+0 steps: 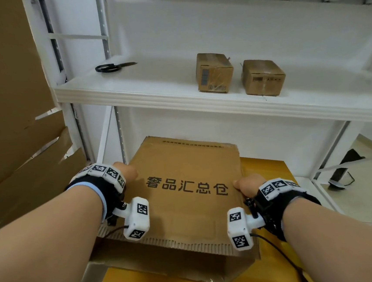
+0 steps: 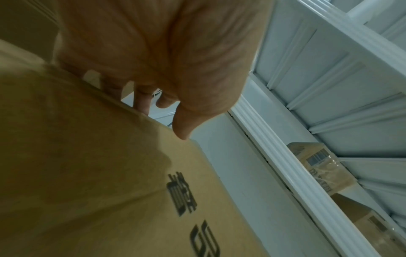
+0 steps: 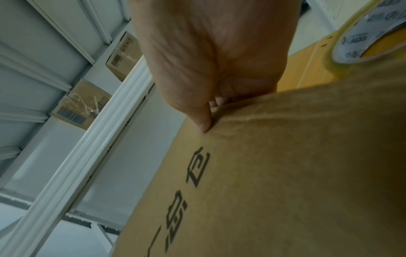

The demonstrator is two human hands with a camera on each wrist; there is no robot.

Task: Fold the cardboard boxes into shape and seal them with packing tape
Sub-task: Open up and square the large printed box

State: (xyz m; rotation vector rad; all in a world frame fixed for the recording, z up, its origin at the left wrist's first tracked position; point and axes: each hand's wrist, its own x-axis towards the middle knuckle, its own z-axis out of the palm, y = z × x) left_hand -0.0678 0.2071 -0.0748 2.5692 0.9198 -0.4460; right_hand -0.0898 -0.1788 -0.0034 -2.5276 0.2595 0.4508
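Cardboard box, still flattened, is held tilted over a wooden table in front of a white shelving unit, its printed face turned up toward the head camera. The left hand is clamped on the left edge and the right hand on the right edge; each thumb is laid on the printed face while the remaining fingers are curled behind the sheet, so both hands are closed around the cardboard.

The sheet is judged to be light and fairly stiff, yet prone to bowing across its width; a slight crease is seen under the right thumb. The corrugated edges are rough rather than slippery, so a pinch grip at opposite side edges should be secure. For opening, the side folds are judged the best places to press inward. Crushing of the fluting is the main risk if squeezed hard.

Only in the right wrist view is a roll of packing tape shown, lying on the table just beyond the box. From the left wrist view the fingers are seen reaching behind the edge. In the head view alone are scissors, two small taped boxes on the shelf, and loose cardboard sheets at the left made out
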